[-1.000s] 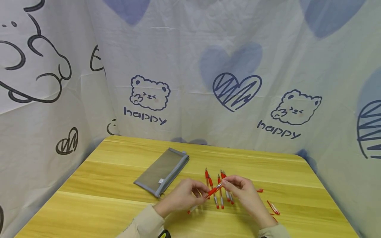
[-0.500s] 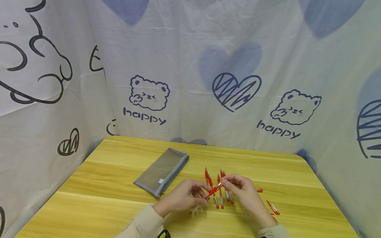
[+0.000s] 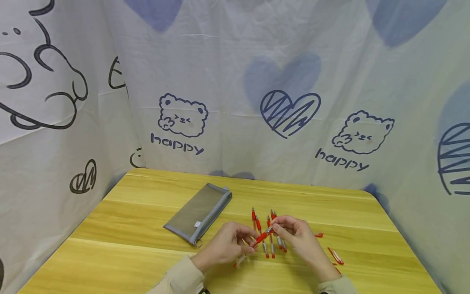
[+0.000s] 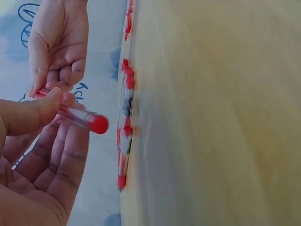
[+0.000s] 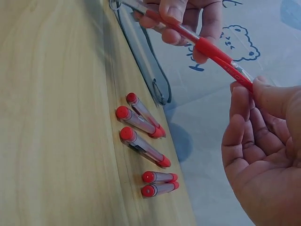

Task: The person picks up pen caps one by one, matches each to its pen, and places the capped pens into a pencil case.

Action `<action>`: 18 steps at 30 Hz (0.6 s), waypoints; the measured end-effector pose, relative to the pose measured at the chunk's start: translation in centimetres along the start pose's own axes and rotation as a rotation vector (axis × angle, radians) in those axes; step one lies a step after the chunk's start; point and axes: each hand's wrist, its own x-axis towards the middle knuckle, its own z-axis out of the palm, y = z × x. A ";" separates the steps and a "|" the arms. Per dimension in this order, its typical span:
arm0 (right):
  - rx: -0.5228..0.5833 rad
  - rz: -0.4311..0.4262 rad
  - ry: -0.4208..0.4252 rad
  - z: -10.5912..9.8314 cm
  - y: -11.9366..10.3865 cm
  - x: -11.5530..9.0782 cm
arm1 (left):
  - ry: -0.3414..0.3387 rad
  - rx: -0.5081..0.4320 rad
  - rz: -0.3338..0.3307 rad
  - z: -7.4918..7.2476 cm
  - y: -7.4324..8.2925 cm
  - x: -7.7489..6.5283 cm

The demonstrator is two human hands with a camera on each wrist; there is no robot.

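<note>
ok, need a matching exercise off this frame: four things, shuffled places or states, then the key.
Things
1. Grey zip pouch
2. Single red gel pen
3. Five uncapped red gel pens
4. Loose pen caps

Places/states
A. Lying with tips toward the table's far edge
B. To the right of the right hand
C. Left of all the pens
D. Slanting between left hand and right hand

Pairs: 1-C, 2-D, 3-A, 4-B

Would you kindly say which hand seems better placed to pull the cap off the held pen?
The right hand, probably: it pinches the cap at its end, while the left hand holds the pen farther back.
</note>
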 end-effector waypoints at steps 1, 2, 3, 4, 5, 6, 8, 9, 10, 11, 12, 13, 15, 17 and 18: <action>-0.001 -0.007 -0.008 -0.1 0.0 0.0 | 0.000 -0.018 0.002 0.1 0.0 0.0; -0.004 -0.013 -0.014 -0.1 0.0 -0.1 | 0.001 -0.031 0.000 0.1 0.0 -0.1; -0.007 -0.021 -0.020 -0.1 0.0 -0.1 | 0.002 -0.042 -0.002 0.2 0.0 -0.1; -0.010 -0.030 -0.026 -0.1 0.0 -0.1 | 0.002 -0.060 -0.010 0.2 -0.1 -0.1; -0.014 -0.035 -0.033 -0.1 0.0 -0.1 | 0.001 -0.091 -0.024 0.2 -0.1 -0.1; -0.018 -0.038 -0.037 -0.1 0.0 0.0 | 0.000 -0.116 -0.039 0.2 -0.1 -0.1; -0.023 -0.036 -0.044 -0.2 0.0 0.0 | -0.007 -0.166 -0.070 0.2 -0.1 -0.1; -0.018 -0.031 -0.042 -0.2 -0.1 0.1 | -0.014 -0.197 -0.081 0.2 -0.1 0.0; -0.016 -0.024 -0.037 -0.2 -0.1 0.1 | -0.021 -0.227 -0.097 0.1 0.0 0.0; -0.016 -0.015 -0.031 -0.3 -0.1 0.2 | -0.026 -0.248 -0.110 0.1 0.0 0.0; -0.014 -0.006 -0.025 -0.4 -0.2 0.2 | -0.033 -0.257 -0.124 0.0 0.1 0.1; -0.014 0.001 -0.019 -0.4 -0.3 0.2 | -0.040 -0.266 -0.136 -0.1 0.2 0.1; -0.014 0.011 -0.008 -0.5 -0.4 0.2 | -0.050 -0.283 -0.164 -0.2 0.3 0.2; -0.015 0.012 -0.011 -0.7 -0.5 0.1 | -0.056 -0.292 -0.195 -0.3 0.3 0.3; -0.008 0.009 -0.013 -0.8 -0.5 0.1 | -0.056 -0.293 -0.205 -0.4 0.2 0.3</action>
